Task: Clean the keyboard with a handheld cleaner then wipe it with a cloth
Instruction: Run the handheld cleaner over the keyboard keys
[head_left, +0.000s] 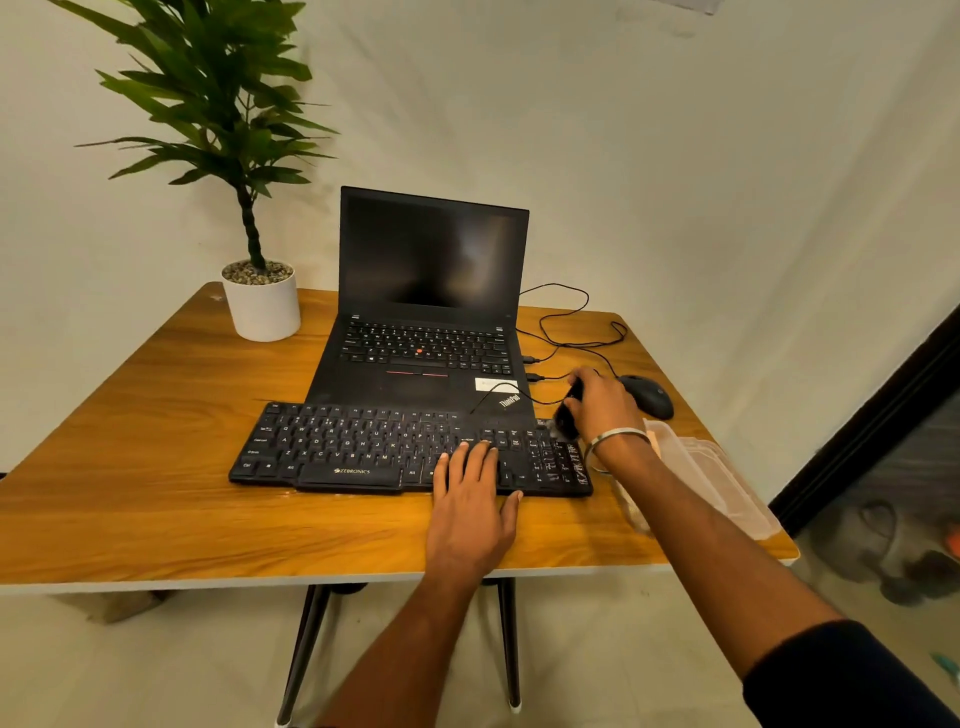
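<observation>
A black external keyboard lies on the wooden table in front of an open laptop. My left hand rests flat on the keyboard's right half, fingers straight on the keys. My right hand grips a small black handheld cleaner, its lower end over the keyboard's top right corner at the number pad. No cloth is visible to me.
The black laptop stands open behind the keyboard, cables trailing to its right. A black mouse sits beyond my right hand. A clear plastic container lies at the table's right edge. A potted plant stands at the back left.
</observation>
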